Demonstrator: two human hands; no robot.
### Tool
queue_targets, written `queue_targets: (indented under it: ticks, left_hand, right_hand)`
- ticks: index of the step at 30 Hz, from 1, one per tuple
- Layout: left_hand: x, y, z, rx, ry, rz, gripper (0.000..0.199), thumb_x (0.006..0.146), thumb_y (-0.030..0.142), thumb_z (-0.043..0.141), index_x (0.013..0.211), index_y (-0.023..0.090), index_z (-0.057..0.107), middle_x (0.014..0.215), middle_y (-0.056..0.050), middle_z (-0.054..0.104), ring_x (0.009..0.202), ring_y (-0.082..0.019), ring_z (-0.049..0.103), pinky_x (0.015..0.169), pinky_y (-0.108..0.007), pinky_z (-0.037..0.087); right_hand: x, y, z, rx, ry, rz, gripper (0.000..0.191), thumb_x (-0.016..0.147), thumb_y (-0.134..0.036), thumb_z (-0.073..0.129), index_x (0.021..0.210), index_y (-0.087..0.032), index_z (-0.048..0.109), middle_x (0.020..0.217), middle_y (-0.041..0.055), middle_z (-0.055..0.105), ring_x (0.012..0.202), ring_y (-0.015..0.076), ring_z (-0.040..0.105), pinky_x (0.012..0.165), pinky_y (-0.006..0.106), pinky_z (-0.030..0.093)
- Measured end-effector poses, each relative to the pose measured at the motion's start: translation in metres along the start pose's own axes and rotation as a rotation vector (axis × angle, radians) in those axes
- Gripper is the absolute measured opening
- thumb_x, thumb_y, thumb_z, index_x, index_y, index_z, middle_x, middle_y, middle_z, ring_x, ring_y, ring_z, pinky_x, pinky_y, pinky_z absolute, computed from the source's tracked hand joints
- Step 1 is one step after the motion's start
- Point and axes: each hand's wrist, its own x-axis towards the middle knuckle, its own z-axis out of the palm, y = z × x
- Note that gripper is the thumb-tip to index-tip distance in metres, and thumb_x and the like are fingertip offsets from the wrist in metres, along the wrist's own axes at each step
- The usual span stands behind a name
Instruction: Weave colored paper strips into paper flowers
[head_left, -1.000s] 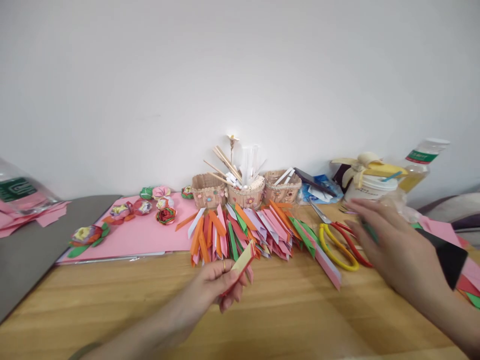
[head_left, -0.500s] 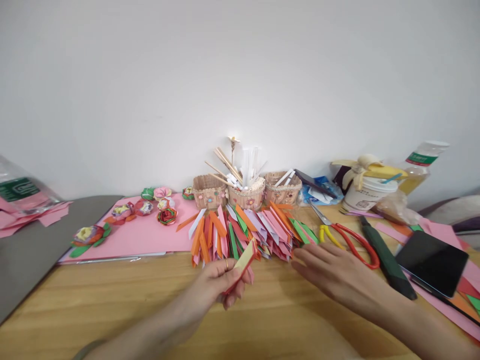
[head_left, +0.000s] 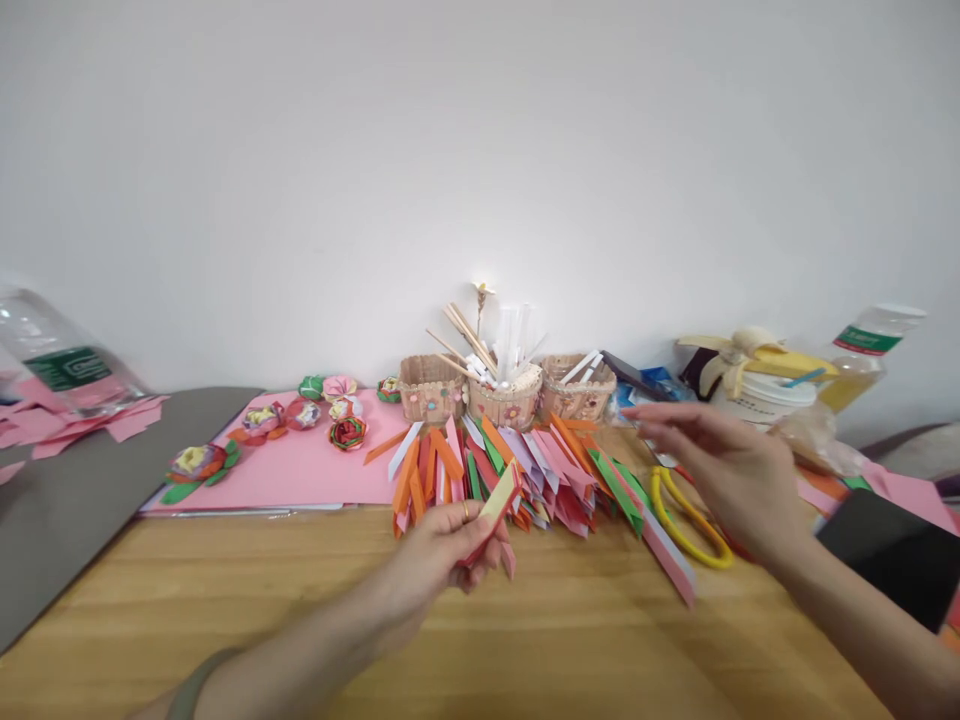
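Note:
My left hand (head_left: pixel 459 545) pinches a small stack of folded paper strips (head_left: pixel 496 505), pale yellow on top with red and pink edges. A pink tip pokes out below its fingers. My right hand (head_left: pixel 724 475) is raised at the right, fingers stretched toward the left and apart from the thumb, with nothing visible in them. It hovers beside the scissors (head_left: pixel 694 540), whose yellow handle loop shows while the red one is mostly hidden. Between the hands lies a pile of folded paper strips (head_left: pixel 555 470) in orange, pink, purple and green. One long pink strip (head_left: pixel 671 560) juts toward me.
Three small woven baskets (head_left: pixel 506 405) stand against the wall, the middle one full of sticks. Paper flowers (head_left: pixel 349 432) rest on pink sheets (head_left: pixel 292 475) at left. A white cup (head_left: pixel 772 395), banana peel (head_left: pixel 739 352), bottle (head_left: pixel 870 350) and black phone (head_left: pixel 892 555) are at right.
My right hand has lifted and moved right from the pile's edge. The scissors' yellow loop now lies nearer me, and a long pink strip juts out. My left hand keeps its stack.

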Motion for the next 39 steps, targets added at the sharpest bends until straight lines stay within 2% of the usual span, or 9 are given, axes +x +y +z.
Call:
queue_targets:
  ticks: [5,11,13,16,18,20,27,33,39]
  left_hand:
    - [0.01,0.002,-0.002,-0.048,0.01,0.079,0.029,0.075,0.043,0.057,0.073,0.014,0.052,0.055,0.005,0.044,0.045,-0.004,0.037,0.046,-0.019,0.023]
    - [0.017,0.008,-0.003,-0.046,0.052,0.15,0.028,0.076,0.039,0.055,0.074,0.012,0.054,0.058,0.004,0.046,0.046,-0.004,0.036,0.046,-0.018,0.025]
    - [0.018,0.012,-0.002,-0.035,0.084,0.192,0.028,0.076,0.04,0.056,0.071,0.012,0.053,0.058,0.003,0.047,0.046,-0.004,0.036,0.045,-0.018,0.025]
    - [0.02,0.017,-0.002,-0.016,0.132,0.245,0.032,0.076,0.044,0.054,0.067,0.014,0.049,0.053,0.005,0.044,0.043,-0.004,0.033,0.042,-0.018,0.022]
    - [0.021,0.02,-0.002,-0.005,0.164,0.287,0.033,0.077,0.046,0.052,0.067,0.015,0.047,0.05,0.007,0.039,0.041,-0.004,0.029,0.039,-0.018,0.018]
    - [0.022,0.021,-0.003,0.004,0.195,0.329,0.033,0.077,0.048,0.05,0.069,0.016,0.046,0.049,0.008,0.036,0.04,-0.004,0.028,0.038,-0.018,0.017]
    - [0.02,0.023,-0.004,0.081,0.272,0.48,0.033,0.08,0.048,0.046,0.07,0.017,0.045,0.055,0.006,0.035,0.046,-0.006,0.03,0.042,-0.018,0.024]
    - [0.02,0.023,-0.004,0.071,0.295,0.593,0.025,0.084,0.041,0.043,0.077,0.018,0.049,0.066,0.003,0.044,0.062,-0.011,0.043,0.057,-0.021,0.036]
    - [0.015,0.026,0.0,0.033,0.316,0.572,0.021,0.086,0.035,0.042,0.076,0.017,0.048,0.063,0.005,0.041,0.053,-0.007,0.035,0.051,-0.018,0.032]
  right_hand:
    - [0.047,-0.015,0.009,0.09,0.285,-0.042,0.015,0.077,-0.031,0.062,0.085,-0.018,0.065,0.083,0.0072,0.069,0.074,0.0193,0.063,0.062,0.032,0.05]
    - [0.064,-0.041,0.017,0.052,0.413,-0.182,0.017,0.081,-0.031,0.057,0.089,-0.018,0.064,0.085,0.0082,0.066,0.078,0.0216,0.061,0.065,0.035,0.048]
    - [0.053,-0.055,0.02,-0.055,0.35,-0.243,0.008,0.08,-0.026,0.058,0.083,-0.023,0.065,0.081,0.0057,0.065,0.075,0.0205,0.058,0.068,0.036,0.045]
    - [0.029,-0.072,0.031,-0.461,0.161,-0.692,0.008,0.079,-0.017,0.056,0.075,-0.022,0.061,0.06,0.0017,0.061,0.061,0.0174,0.051,0.059,0.031,0.041]
    - [0.014,-0.079,0.042,-0.487,0.008,-0.781,0.007,0.08,-0.014,0.054,0.08,-0.019,0.059,0.062,0.0025,0.062,0.061,0.0169,0.052,0.059,0.029,0.041]
    - [0.002,-0.083,0.052,-0.396,-0.114,-0.71,0.009,0.084,-0.015,0.048,0.081,-0.018,0.057,0.063,0.0028,0.062,0.062,0.0165,0.054,0.057,0.027,0.041]
    - [-0.003,-0.09,0.079,0.019,-0.556,-0.066,0.02,0.089,-0.021,0.034,0.072,-0.021,0.045,0.06,-0.0021,0.053,0.052,0.0125,0.052,0.048,0.021,0.042]
    - [-0.012,-0.088,0.095,-0.014,-0.482,0.009,0.026,0.09,-0.036,0.035,0.072,-0.022,0.047,0.053,-0.0032,0.051,0.047,0.0127,0.05,0.044,0.021,0.038]
    - [-0.02,-0.081,0.101,-0.173,-0.109,-0.218,0.025,0.089,-0.034,0.041,0.073,-0.02,0.053,0.042,-0.0058,0.049,0.032,0.0092,0.044,0.036,0.019,0.031]
